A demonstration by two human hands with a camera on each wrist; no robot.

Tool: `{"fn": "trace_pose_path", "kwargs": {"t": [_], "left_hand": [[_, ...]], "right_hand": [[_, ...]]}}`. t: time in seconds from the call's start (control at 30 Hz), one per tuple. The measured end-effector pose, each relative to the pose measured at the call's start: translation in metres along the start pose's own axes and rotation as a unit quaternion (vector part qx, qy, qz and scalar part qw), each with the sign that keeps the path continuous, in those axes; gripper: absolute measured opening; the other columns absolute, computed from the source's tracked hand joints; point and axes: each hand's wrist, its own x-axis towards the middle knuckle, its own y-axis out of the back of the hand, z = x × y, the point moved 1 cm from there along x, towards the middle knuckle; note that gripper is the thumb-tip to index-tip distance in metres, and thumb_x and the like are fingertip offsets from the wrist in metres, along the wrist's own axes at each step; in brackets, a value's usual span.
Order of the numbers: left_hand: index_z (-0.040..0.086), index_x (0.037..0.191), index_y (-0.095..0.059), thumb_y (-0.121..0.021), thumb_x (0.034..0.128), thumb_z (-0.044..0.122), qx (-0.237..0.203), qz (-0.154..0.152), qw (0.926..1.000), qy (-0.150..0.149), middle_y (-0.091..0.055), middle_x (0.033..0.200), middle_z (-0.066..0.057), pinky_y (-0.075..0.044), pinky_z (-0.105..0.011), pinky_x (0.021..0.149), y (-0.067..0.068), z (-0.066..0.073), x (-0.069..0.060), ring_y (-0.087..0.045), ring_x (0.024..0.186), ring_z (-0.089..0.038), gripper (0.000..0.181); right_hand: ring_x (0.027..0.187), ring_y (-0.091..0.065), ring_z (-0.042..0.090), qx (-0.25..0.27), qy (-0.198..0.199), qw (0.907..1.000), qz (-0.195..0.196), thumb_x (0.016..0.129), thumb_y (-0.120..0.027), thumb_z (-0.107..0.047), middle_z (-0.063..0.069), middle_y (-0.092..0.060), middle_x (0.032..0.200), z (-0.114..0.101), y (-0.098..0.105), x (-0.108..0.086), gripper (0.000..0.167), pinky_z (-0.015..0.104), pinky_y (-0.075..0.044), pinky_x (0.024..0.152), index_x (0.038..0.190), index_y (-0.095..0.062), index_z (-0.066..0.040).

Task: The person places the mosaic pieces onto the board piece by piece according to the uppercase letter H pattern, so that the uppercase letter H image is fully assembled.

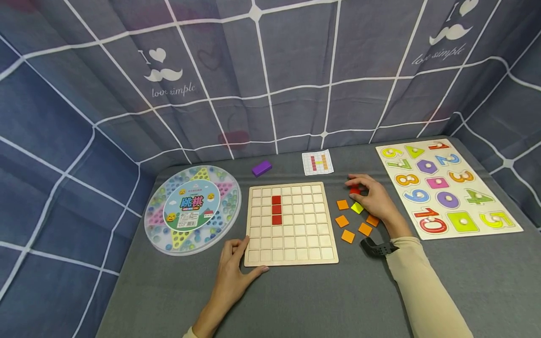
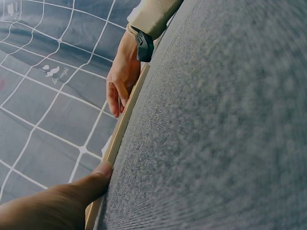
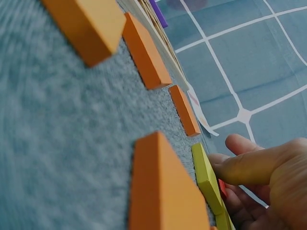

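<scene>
A wooden grid board [image 1: 296,230] lies flat, with three red tiles [image 1: 276,210] in one column near its upper left. My left hand [image 1: 232,274] touches the board's lower-left corner, thumb along the near edge and fingers at the left side. In the left wrist view, the thumb [image 2: 103,170] rests on the board's edge [image 2: 125,117]. Right of the board, my right hand [image 1: 372,197] pinches a red tile [image 1: 354,190], partly hidden by the fingers. Yellow tiles [image 3: 206,177] lie beside its thumb, and several orange tiles [image 1: 348,236] are scattered nearer me.
Behind the board are a purple block [image 1: 262,168] and a small pattern card [image 1: 317,162] showing red, yellow and orange squares. A round Chinese checkers box [image 1: 192,210] lies to the left. A number and shape puzzle board [image 1: 448,188] lies right, beyond my right hand.
</scene>
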Motion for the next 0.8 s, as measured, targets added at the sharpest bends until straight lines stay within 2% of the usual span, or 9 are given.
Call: {"fn": "trace_pose_path", "kwargs": {"t": [0.27,0.43,0.57,0.67,0.8], "left_hand": [[0.003,0.139,-0.055,-0.091,0.0628,0.04,-0.001,0.003,1.0,0.001,-0.049,0.115,-0.008,-0.041,-0.036,0.081,0.0,0.0,-0.0002,-0.041,0.094,-0.011,0.092],[0.002,0.138,-0.055,-0.091,0.063,0.041,0.004,0.005,1.0,-0.006,-0.05,0.115,-0.009,-0.041,-0.035,0.08,0.0,0.0004,0.0,-0.041,0.094,-0.011,0.092],[0.002,0.138,-0.055,-0.09,0.0635,0.042,0.003,0.003,1.0,-0.005,-0.049,0.116,-0.009,-0.041,-0.035,0.081,-0.0002,0.0008,0.0003,-0.041,0.094,-0.011,0.092],[0.002,0.139,-0.055,-0.09,0.0636,0.041,0.0,0.001,1.0,-0.002,-0.049,0.116,-0.009,-0.041,-0.035,0.081,-0.0006,0.0007,0.0002,-0.041,0.095,-0.011,0.092],[0.002,0.139,-0.055,-0.091,0.0636,0.04,-0.001,0.0,1.0,0.001,-0.049,0.116,-0.009,-0.042,-0.035,0.081,-0.0006,0.0002,-0.0002,-0.042,0.095,-0.011,0.092]], "right_hand": [[0.11,-0.058,0.031,0.028,0.006,0.9996,-0.007,0.088,-0.071,-0.002,0.017,-0.05,0.141,-0.001,-0.0005,-0.0002,0.03,0.011,-0.041,0.084,0.117,-0.067,-0.001],[0.111,-0.056,0.029,0.015,0.006,0.9999,0.004,0.087,-0.074,-0.008,0.015,-0.054,0.136,-0.0017,0.0005,-0.0003,0.028,0.022,-0.04,0.087,0.115,-0.069,-0.003],[0.104,-0.049,0.026,-0.01,-0.014,0.9998,0.014,0.085,-0.077,-0.01,0.013,-0.057,0.117,-0.0026,0.0027,-0.0017,0.024,0.032,-0.035,0.084,0.108,-0.071,-0.005],[0.096,-0.045,0.026,-0.024,-0.033,0.9991,-0.008,0.085,-0.077,-0.011,0.014,-0.057,0.107,-0.0015,0.0049,-0.0032,0.024,0.036,-0.033,0.083,0.107,-0.071,-0.005],[0.096,-0.048,0.028,-0.034,-0.043,0.9974,-0.047,0.086,-0.075,-0.01,0.018,-0.058,0.11,-0.001,0.0065,-0.0036,0.028,0.04,-0.036,0.085,0.113,-0.068,-0.003]]}}
